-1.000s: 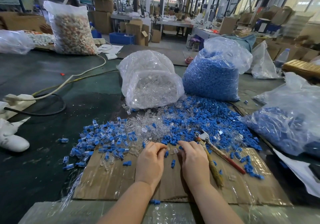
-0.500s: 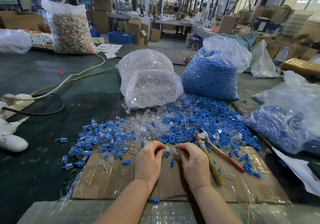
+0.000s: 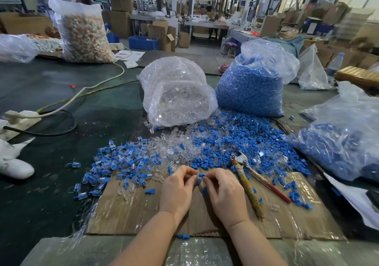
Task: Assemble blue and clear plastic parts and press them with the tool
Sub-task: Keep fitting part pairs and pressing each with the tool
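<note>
Hands closer than before — left hand (image 3: 176,189), right hand (image 3: 225,191) fingers pinching blue part (image 3: 200,178).

Clear part (image 3: 200,184) (mostly hidden) between fingertips (image 3: 192,177)

Two hands (image 3: 202,189) are meeting over the cardboard sheet (image 3: 131,210) on the desk (image 3: 51,101). Pliers (image 3: 249,181) are lying right of them; two filled bags (image 3: 178,93) are standing behind the loose parts (image 3: 225,142).
</note>
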A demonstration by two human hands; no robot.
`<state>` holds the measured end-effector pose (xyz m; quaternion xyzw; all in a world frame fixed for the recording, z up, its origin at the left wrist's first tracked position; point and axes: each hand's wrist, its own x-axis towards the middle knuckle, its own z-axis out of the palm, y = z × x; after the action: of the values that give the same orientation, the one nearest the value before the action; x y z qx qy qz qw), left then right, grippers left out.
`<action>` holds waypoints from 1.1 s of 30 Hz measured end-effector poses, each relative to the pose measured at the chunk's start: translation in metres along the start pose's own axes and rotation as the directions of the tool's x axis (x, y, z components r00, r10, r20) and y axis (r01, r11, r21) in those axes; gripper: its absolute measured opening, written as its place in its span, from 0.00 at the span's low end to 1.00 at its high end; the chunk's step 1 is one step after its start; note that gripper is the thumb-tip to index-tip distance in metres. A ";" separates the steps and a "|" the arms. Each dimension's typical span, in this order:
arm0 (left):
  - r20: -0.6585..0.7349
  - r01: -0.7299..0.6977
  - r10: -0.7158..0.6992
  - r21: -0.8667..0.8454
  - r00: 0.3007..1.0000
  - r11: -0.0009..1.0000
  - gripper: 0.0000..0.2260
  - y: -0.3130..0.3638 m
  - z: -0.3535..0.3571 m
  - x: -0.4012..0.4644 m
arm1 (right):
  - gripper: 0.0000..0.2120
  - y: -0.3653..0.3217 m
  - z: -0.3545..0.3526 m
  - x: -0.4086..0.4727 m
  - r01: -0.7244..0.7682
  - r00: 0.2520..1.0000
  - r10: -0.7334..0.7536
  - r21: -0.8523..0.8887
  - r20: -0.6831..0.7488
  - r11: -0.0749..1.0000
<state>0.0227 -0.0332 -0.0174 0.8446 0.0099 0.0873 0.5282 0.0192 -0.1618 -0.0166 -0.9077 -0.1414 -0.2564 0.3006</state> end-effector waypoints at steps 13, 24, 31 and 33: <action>0.046 -0.008 0.010 -0.034 0.999 0.999 0.10 -0.002 -0.003 0.000 | 0.09 0.001 0.003 0.000 0.053 0.998 -0.051 -0.116 0.022 0.992; 0.038 -0.043 0.046 -0.078 0.998 0.996 0.06 -0.003 -0.002 0.000 | 0.12 0.002 0.002 -0.002 0.094 0.996 -0.094 -0.043 0.008 0.995; 0.041 -0.049 0.050 -0.036 0.998 0.998 0.13 -0.005 -0.002 0.000 | 0.10 0.004 0.004 -0.001 0.128 0.992 -0.130 -0.083 -0.011 0.988; 0.037 -0.050 0.051 -0.040 0.998 0.998 0.13 -0.005 -0.002 0.000 | 0.12 0.004 0.003 -0.001 0.126 0.992 -0.127 -0.080 -0.004 0.989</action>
<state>0.0229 -0.0294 -0.0209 0.8357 -0.0232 0.0845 0.5421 0.0208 -0.1626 -0.0214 -0.9070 -0.1870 -0.2845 0.2478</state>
